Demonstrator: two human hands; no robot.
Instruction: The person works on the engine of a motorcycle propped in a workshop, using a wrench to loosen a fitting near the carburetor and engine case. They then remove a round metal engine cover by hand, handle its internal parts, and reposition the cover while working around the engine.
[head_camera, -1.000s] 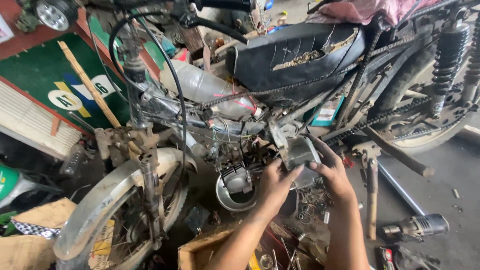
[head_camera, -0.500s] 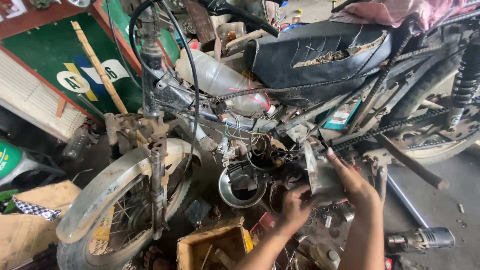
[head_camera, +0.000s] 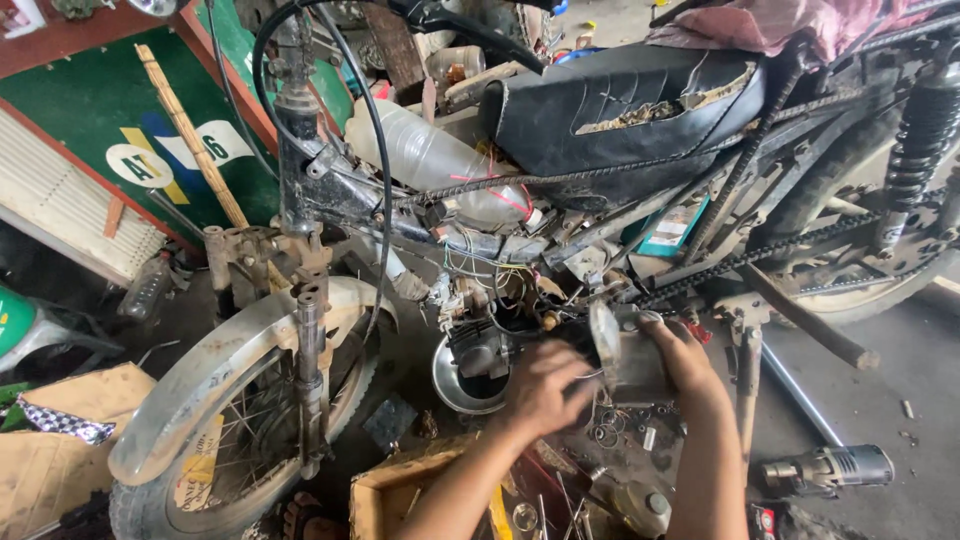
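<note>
Head view: right hand (head_camera: 685, 362) clasps dull grey metal cylinder (head_camera: 630, 358); left hand (head_camera: 545, 388) curls beside.

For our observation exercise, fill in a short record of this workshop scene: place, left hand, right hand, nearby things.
place: stripped motorcycle on a cluttered workshop floor
left hand: left hand on the dark engine part below the frame
right hand: right hand gripping a grey metal engine cover
nearby things: metal bowl, front wheel, power tool, cardboard box

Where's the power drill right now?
In the head view, the power drill lies on the floor at lower right, right of the right hand, below the rear wheel.
</note>
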